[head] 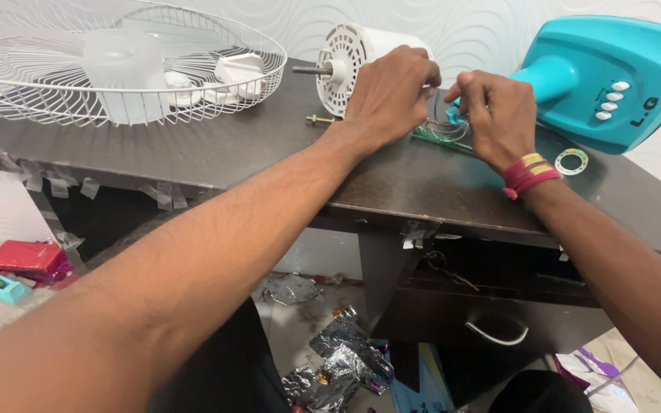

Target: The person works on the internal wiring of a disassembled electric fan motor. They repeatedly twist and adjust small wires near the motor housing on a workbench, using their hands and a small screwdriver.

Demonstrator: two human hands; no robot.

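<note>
While my left hand [388, 95] grips the white fan motor [353, 61], shaft pointing left, its wires [441, 131] trail right. My right hand [495, 115], nearer, pinches them beside the turquoise fan base [613, 76].

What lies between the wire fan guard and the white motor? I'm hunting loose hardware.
In the head view, a small brass bolt lies on the dark table there.

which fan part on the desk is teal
The fan base at the far right, by the right hand. The motor and grille are white.
</note>
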